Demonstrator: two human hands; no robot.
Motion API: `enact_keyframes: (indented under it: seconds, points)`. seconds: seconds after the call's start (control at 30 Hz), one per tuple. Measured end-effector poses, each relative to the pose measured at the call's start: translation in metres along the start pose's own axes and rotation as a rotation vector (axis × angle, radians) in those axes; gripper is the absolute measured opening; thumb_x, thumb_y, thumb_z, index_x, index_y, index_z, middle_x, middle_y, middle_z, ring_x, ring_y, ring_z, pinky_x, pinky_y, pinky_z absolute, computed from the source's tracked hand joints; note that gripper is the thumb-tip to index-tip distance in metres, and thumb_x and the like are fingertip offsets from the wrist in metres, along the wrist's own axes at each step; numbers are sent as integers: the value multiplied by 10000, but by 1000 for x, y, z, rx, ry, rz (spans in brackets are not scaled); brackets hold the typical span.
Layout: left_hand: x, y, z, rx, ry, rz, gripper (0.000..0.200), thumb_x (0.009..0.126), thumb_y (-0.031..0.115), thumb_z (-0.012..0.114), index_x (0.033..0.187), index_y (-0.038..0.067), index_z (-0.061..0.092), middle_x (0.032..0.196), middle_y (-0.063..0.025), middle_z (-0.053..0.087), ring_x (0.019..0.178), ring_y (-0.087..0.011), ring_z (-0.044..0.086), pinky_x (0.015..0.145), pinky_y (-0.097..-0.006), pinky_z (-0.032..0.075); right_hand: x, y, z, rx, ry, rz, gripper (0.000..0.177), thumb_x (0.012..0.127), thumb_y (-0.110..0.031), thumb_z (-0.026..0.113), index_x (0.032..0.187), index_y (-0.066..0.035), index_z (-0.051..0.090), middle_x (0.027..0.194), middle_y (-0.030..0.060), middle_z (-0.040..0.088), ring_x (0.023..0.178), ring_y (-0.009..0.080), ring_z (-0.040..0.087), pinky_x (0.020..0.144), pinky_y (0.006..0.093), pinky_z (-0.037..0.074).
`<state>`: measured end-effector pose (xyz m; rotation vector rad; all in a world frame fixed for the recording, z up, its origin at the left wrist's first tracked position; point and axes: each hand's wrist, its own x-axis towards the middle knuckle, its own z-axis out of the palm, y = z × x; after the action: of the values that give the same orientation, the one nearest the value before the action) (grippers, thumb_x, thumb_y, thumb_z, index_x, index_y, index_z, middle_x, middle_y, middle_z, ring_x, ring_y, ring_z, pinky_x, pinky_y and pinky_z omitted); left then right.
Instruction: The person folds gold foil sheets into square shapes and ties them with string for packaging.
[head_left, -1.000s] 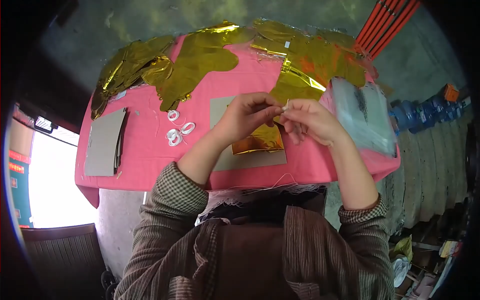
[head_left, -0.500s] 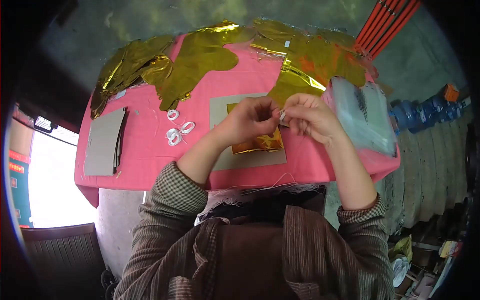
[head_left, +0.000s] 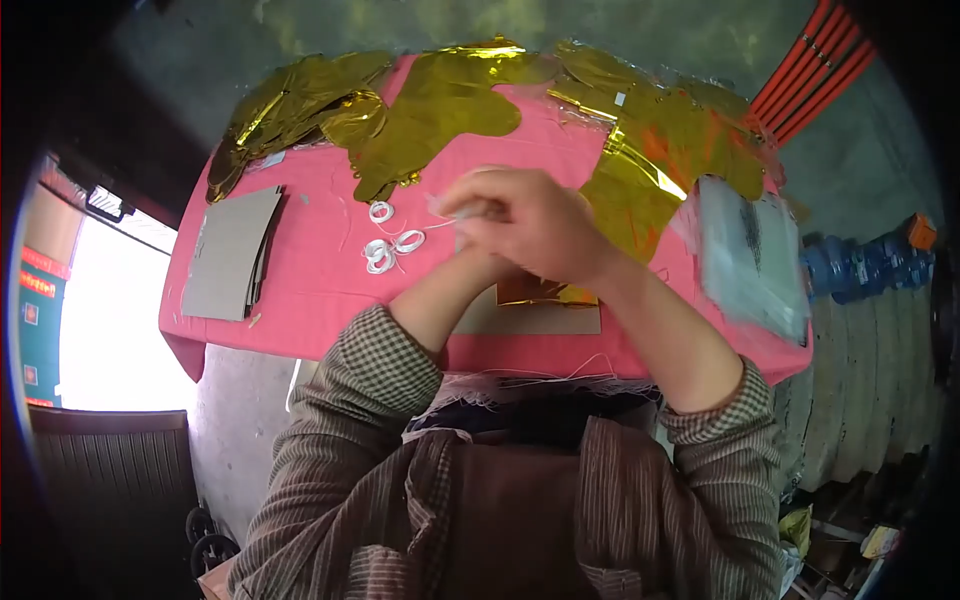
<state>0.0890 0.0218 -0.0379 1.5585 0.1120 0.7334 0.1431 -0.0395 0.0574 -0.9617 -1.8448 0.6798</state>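
Observation:
My right hand crosses over my left wrist, its fingers curled together and somewhat blurred. White ribbon shows at its fingertips, pinched there. My left hand lies mostly hidden under the right one, so its fingers do not show. Beneath both hands is a grey cardboard sheet with a folded gold foil piece on it. Just left of my right fingertips, several small white ribbon coils lie on the pink cloth.
Flat gold foil shapes cover the back of the pink-clothed table. Grey cardboard sheets are stacked at left, clear plastic sleeves at right. Orange-red poles stand behind; blue plastic bottles lie beyond the right edge.
My right hand has swung left across my left hand, carrying white ribbon toward the coils. Before, both hands met fingertip to fingertip over the foil. The view has shifted slightly.

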Motion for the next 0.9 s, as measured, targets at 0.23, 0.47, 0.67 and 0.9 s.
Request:
enact_keyframes:
  seconds: [0.23,0.47,0.67,0.9]
  points:
    - [-10,-35,-10,163,11,-122,224,795,87,542,1011,35,511,960,-48,513,936,-142,513,757,-273,425,0,-6,-8,200,-55,254,219,782,-5,520,988,-4,593,742,29,585,669,87,554,630,209,450]
    - [7,35,10,226,55,-168,70,830,52,535,877,3,554,664,37,521,613,-27,473,554,-190,412,-86,-34,-82,-161,-245,533,96,754,-23,576,847,3,581,710,35,576,631,113,538,577,233,424]
    - [6,39,10,275,-4,-247,109,854,74,513,941,24,554,703,35,519,631,-22,468,557,-179,415,-129,-41,-63,-332,-374,660,113,692,-50,612,792,-17,568,699,75,558,639,159,543,577,285,428]
    - [5,43,11,195,-2,-267,95,837,78,534,890,2,553,718,17,534,638,-36,484,569,-202,423,-122,-31,-51,-274,-451,646,102,725,-74,614,752,-14,536,592,44,526,548,108,518,509,261,402]
